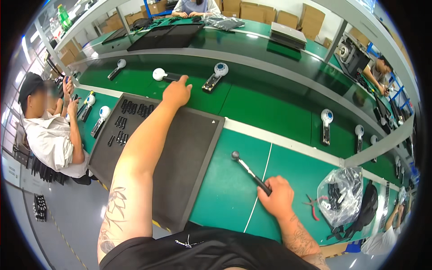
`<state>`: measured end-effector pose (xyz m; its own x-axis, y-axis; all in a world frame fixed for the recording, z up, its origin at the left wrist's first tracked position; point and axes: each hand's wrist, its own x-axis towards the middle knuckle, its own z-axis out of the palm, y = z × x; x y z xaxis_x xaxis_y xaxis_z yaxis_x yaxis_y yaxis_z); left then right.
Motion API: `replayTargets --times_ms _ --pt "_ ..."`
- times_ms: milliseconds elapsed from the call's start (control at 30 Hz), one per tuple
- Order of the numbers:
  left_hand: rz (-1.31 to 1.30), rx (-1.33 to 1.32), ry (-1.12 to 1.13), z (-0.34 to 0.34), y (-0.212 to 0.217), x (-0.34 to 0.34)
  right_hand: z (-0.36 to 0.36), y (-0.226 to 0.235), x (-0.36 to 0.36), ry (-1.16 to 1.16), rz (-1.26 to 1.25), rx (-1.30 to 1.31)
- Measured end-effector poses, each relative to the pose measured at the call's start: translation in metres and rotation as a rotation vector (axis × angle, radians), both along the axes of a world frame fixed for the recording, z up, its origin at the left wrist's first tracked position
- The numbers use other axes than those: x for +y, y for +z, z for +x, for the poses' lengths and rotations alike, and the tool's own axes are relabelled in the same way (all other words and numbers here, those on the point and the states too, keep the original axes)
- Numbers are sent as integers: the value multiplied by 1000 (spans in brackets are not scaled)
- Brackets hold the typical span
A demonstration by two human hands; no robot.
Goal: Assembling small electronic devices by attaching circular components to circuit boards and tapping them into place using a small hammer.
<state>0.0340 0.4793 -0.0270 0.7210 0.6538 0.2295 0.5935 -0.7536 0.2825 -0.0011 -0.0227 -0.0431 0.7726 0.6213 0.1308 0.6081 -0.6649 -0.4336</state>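
Observation:
My left hand (177, 93) reaches out over the green conveyor belt, its fingers closed at the end of the black handle of a handheld device with a round white head (159, 74). Nearer to me, my right hand (279, 196) grips the dark handle of a slim wand-like tool with a dark ball-shaped end (245, 168), low over the green table. Part of the handle is hidden by the fingers. Just right of my left hand, another white device with a blue-marked head and uncovered handle (215, 77) lies on the belt.
A dark tray (180, 155) under my left arm carries several small black parts (129, 107). Red-handled pliers (313, 208) and a clear plastic bag (340, 198) lie on the right. More devices (326, 127) sit along the belt. A co-worker (56, 130) works at left.

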Motion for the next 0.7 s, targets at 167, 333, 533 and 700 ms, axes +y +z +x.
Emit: replayTargets --times_ms 167,333,533,700 --pt "1 173 222 32 -9 40 0 -4 5 -3 2 -11" --pt "-70 177 182 56 -29 72 4 1 1 9 -42 -43" --pt "-881 -519 -71 40 -24 93 -3 -2 4 6 -36 -78" --pt "-1803 -1044 -661 -21 35 -26 -3 -5 0 -35 -36 -85"
